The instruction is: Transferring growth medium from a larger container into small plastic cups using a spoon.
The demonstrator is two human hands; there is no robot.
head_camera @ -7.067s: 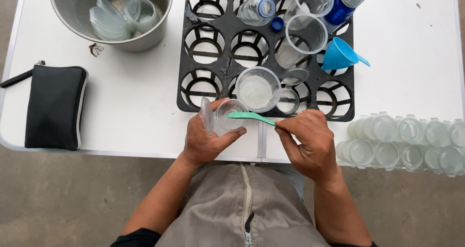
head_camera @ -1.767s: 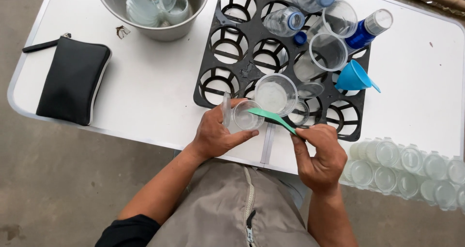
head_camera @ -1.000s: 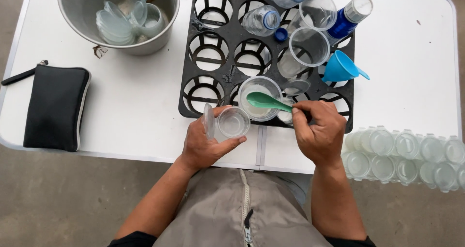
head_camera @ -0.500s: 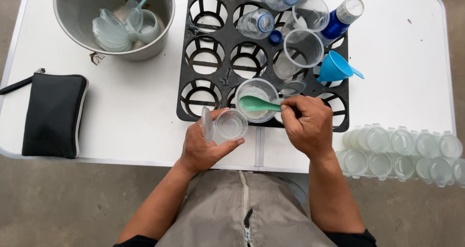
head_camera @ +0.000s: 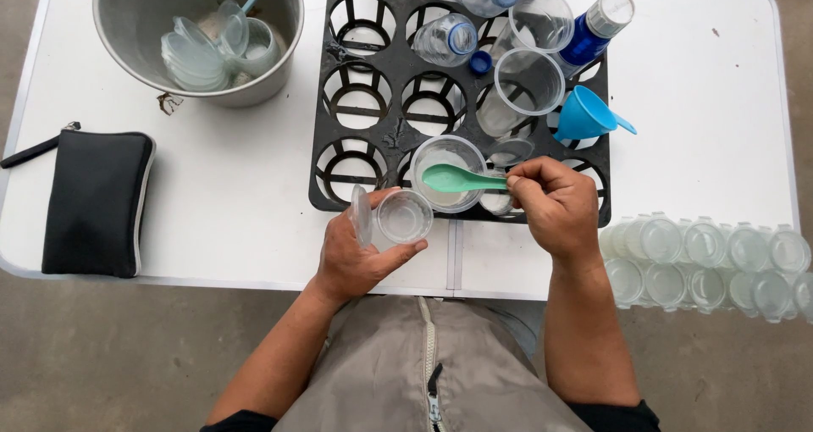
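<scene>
Holding a small clear cup (head_camera: 404, 217) in my left hand (head_camera: 360, 258), just above the table (head_camera: 237, 203) edge, I keep that grip around its thin wall; it looks light, slick and easily crushed. My right hand (head_camera: 550, 207) pinches a stiff green plastic spoon (head_camera: 461, 179) by its handle, bowl over a clear tub (head_camera: 447, 174) in the black crate (head_camera: 339, 140).

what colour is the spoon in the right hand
Mint green spoon, held by the right hand; the head view shows it.
</scene>
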